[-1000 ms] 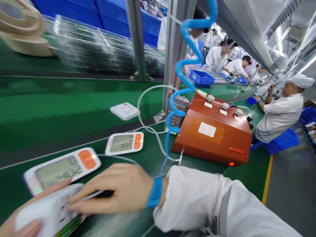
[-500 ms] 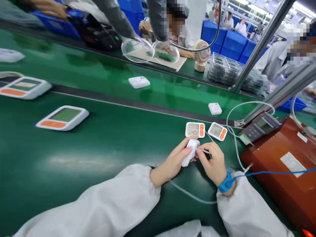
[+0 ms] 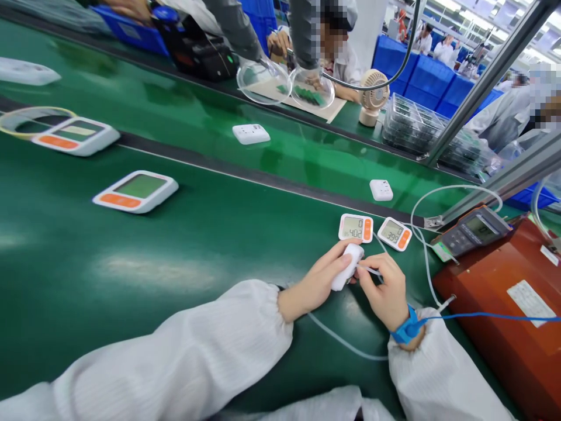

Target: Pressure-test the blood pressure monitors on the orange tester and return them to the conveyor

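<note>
My left hand (image 3: 318, 280) is wrapped round a white blood pressure monitor (image 3: 349, 266) held on its edge just above the bench. Thumb and fingers of my right hand (image 3: 385, 286) pinch a thin clear air tube (image 3: 370, 271) at the monitor's side. Whether the tube's end is inside the monitor is hidden by the fingers. Just beyond my hands lie two monitors with lit displays and orange buttons, one reading 402 (image 3: 356, 228) and the other 399 (image 3: 394, 234). A blue wrist strap (image 3: 407, 326) circles my right wrist.
A handheld meter (image 3: 475, 231) leans by a red-brown box (image 3: 495, 292) at right, with tubing around it. More monitors (image 3: 137, 192) lie at left. White units (image 3: 250, 134) sit on the green belt beyond a dark divider (image 3: 245, 174). A metal post (image 3: 486, 82) rises at right; co-workers sit opposite.
The camera view has turned slightly, so the bench items appear farther right. Both hands keep the same hold on the monitor and the tube. A co-worker at right has leaned over.
</note>
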The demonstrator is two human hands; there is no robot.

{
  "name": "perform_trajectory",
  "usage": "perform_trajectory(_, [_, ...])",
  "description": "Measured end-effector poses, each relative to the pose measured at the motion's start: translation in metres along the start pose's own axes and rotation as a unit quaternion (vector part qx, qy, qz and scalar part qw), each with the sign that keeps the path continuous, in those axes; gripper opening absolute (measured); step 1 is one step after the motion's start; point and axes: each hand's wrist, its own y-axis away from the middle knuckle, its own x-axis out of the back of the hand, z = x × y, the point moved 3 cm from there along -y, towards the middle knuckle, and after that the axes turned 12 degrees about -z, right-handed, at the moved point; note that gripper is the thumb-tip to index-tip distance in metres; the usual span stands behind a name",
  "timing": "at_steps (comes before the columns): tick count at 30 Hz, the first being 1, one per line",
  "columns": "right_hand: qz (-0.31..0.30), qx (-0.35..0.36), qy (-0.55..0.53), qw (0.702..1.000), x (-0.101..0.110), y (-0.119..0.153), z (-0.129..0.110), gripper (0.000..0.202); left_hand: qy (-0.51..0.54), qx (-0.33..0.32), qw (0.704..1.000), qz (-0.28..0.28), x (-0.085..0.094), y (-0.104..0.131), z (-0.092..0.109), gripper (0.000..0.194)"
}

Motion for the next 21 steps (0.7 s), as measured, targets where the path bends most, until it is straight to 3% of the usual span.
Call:
perform_trajectory(12, [-0.005, 0.024, 0.002, 1.000, -0.0006, -0.0002, -0.0027, 0.009, -0.058, -0.014, 0.998, -0.010, -0.0003, 0.0009, 0.0010, 0.058])
perform_trajectory(21, [-0.002, 0.065, 0.063, 0.996, -0.0002, 0.0007, -0.0045, 0.009, -0.168, -0.027, 0.985, -0.012, -0.0006, 0.0042, 0.0027, 0.061])
